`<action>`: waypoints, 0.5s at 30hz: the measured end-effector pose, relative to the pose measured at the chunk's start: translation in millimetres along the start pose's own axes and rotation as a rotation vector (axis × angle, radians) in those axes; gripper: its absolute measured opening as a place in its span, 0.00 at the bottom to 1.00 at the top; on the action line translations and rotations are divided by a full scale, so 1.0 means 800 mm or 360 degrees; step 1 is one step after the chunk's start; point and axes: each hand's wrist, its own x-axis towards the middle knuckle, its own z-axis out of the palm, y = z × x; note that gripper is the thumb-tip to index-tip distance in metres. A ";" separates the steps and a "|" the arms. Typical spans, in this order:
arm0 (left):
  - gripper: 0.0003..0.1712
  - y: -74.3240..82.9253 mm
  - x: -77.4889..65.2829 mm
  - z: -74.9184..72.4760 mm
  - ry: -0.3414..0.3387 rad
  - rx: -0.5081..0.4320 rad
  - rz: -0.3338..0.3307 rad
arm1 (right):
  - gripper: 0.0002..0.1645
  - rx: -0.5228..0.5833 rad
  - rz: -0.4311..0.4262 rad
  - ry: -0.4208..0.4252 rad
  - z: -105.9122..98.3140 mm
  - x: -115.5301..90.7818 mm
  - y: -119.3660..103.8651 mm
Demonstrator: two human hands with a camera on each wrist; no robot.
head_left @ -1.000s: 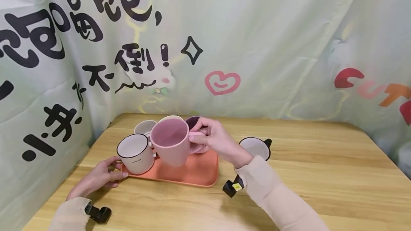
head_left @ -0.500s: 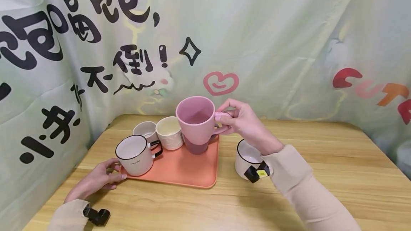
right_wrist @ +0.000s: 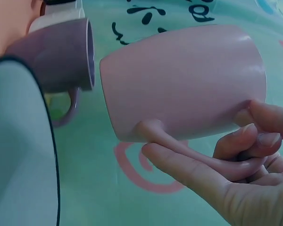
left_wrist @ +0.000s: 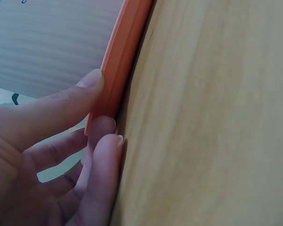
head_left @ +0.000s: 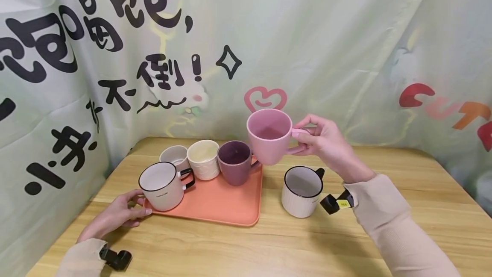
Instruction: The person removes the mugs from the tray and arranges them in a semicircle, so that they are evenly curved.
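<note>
By its handle, my right hand point(head_left: 326, 144) holds a pink mug point(head_left: 270, 138) in the air, roughly upright, past the right back corner of the orange tray point(head_left: 226, 208). My left hand point(head_left: 115, 217) grips the tray's left front corner; in the left wrist view the thumb point(left_wrist: 87, 82) lies on the rim and fingers lie below. On the tray stand a white black-rimmed mug point(head_left: 161, 189), a pale cup point(head_left: 174, 155), a cream cup point(head_left: 203, 161) and a purple mug point(head_left: 235, 166). The right wrist view shows the pink mug point(right_wrist: 184, 82) beside the purple mug point(right_wrist: 52, 56).
A white ribbed mug with a black rim point(head_left: 301, 195) stands on the wooden table point(head_left: 403, 200), right of the tray and below the raised pink mug. A printed cloth point(head_left: 319, 54) hangs behind and along the left side of the table.
My right hand has carried the pink mug up and rightward, from over the tray to past its right back corner. The left hand has stayed at the tray's corner.
</note>
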 end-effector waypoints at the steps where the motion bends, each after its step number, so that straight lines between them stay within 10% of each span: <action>1: 0.41 0.000 0.000 0.000 0.0000 -0.0002 0.0001 | 0.04 -0.0003 0.0000 0.0013 -0.004 -0.002 0.000; 15: 0.41 -0.002 0.001 0.001 0.0002 0.0004 0.0022 | 0.06 0.0020 0.0014 0.0108 -0.058 -0.019 0.013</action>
